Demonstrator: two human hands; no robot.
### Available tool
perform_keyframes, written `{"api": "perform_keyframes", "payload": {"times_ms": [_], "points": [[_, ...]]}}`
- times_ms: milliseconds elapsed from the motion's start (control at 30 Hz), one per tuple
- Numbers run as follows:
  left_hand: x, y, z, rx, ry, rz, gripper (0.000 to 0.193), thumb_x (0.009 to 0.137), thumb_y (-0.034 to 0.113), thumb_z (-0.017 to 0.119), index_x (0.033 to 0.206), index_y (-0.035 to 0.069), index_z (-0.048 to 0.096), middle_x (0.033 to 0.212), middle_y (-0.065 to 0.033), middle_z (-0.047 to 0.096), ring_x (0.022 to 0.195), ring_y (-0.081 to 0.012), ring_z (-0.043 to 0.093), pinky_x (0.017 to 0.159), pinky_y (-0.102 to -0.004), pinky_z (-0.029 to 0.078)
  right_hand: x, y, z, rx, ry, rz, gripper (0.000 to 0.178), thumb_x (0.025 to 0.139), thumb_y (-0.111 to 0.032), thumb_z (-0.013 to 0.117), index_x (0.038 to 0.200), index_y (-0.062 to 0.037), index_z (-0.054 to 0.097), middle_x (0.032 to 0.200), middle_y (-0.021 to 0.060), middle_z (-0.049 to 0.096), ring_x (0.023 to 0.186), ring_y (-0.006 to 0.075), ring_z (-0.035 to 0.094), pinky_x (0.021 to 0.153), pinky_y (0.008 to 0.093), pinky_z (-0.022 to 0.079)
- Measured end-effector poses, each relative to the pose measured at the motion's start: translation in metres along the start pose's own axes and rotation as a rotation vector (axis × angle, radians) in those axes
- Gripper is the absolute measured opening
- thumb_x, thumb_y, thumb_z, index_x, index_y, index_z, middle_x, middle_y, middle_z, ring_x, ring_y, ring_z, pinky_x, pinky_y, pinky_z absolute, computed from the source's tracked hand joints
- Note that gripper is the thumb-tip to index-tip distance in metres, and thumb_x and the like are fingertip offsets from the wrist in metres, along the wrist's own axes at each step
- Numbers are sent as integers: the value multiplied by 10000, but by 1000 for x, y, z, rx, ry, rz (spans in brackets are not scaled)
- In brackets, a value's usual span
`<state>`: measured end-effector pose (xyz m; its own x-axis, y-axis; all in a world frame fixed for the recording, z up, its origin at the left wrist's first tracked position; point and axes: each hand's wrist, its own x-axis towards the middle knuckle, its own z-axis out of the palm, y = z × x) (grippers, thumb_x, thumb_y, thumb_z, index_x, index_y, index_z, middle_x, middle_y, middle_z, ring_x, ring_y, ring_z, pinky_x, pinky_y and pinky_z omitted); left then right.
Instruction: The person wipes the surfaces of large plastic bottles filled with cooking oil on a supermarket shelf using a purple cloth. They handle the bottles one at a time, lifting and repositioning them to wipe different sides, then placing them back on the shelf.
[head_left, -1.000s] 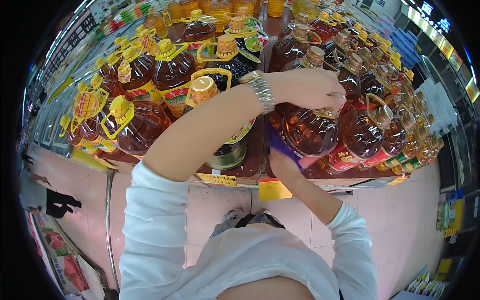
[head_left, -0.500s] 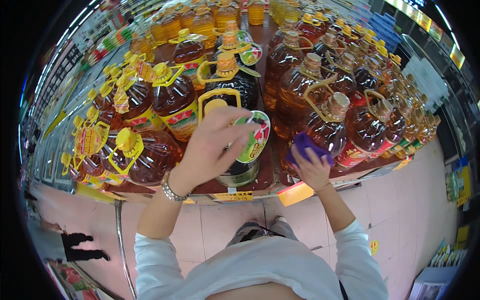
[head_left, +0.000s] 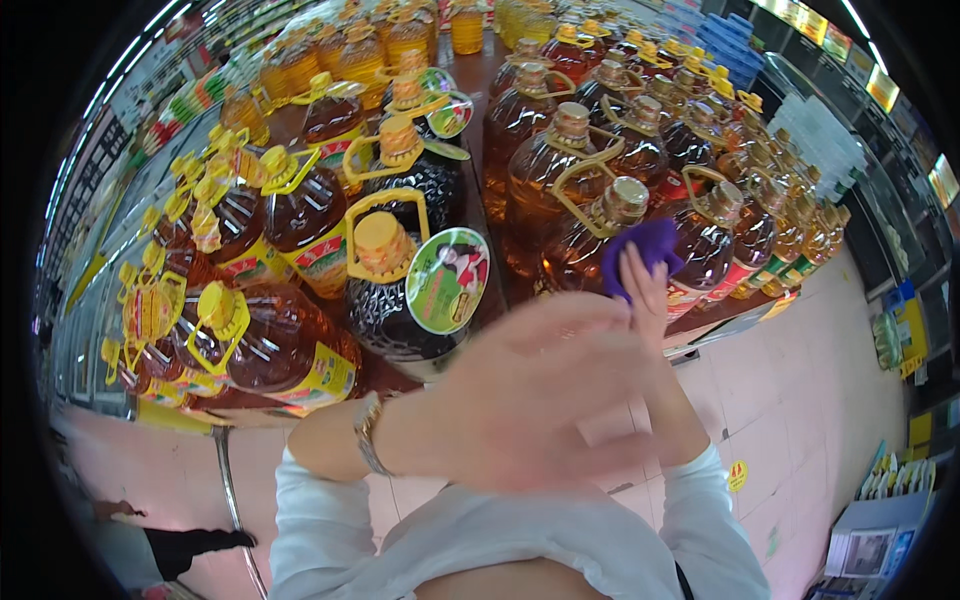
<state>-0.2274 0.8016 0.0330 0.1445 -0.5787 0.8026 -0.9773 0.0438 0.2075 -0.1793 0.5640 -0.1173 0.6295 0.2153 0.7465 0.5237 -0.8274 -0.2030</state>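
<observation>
My left hand (head_left: 540,390), with a metal bracelet at the wrist, is blurred in front of my right forearm. Its thumb and fingers stand apart, and nothing shows between them. My right hand (head_left: 648,295) presses a purple cloth (head_left: 642,255) against the front of a large bottle of amber oil (head_left: 580,245) with a tan carry handle. To the left, a dark bottle (head_left: 385,315) with a yellow cap and handle bears a round green label (head_left: 447,280). Part of the amber bottle's lower body is hidden behind my hands.
Yellow-capped oil bottles (head_left: 300,215) crowd the left side, and a large one (head_left: 265,335) leans at the front edge. Rows of amber bottles (head_left: 705,240) fill the right. A floor rail (head_left: 228,480) runs at lower left, near another person's dark-clothed leg (head_left: 195,545).
My left hand has left the dark bottle's green label and swung right, toward my body. The cloth in my right hand has shifted up the amber bottle. The view has turned slightly.
</observation>
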Motion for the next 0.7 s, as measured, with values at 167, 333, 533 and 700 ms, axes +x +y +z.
{"api": "perform_keyframes", "payload": {"times_ms": [167,333,533,700], "points": [[20,30,8,-57,121,-1,260,707,47,656,963,93,657,1053,-62,602,960,-279,587,886,-446,466,8,-1,23,-73,-56,-36,570,791,-87,633,1349,-81,519,1418,55,480,1303,387,395,1083,526,277],[30,35,28,-93,189,15,252,683,80,670,933,102,648,1019,-54,593,944,-273,583,901,-459,450,6,9,15,-32,-62,-114,602,766,-98,662,1352,-88,523,1422,51,478,1311,367,397,1089,516,274],[31,34,36,-62,198,-42,249,653,120,687,898,113,637,979,-45,583,925,-264,578,919,-474,431,10,14,14,-36,-83,-118,584,781,-112,644,1352,-92,521,1428,44,471,1297,379,397,1088,527,276],[20,65,50,-79,223,-48,252,629,153,701,868,122,628,945,-36,575,909,-257,573,934,-487,415,7,9,22,2,-65,-140,612,770,-91,644,1366,-100,507,1431,41,468,1267,383,424,1082,513,295]]}}
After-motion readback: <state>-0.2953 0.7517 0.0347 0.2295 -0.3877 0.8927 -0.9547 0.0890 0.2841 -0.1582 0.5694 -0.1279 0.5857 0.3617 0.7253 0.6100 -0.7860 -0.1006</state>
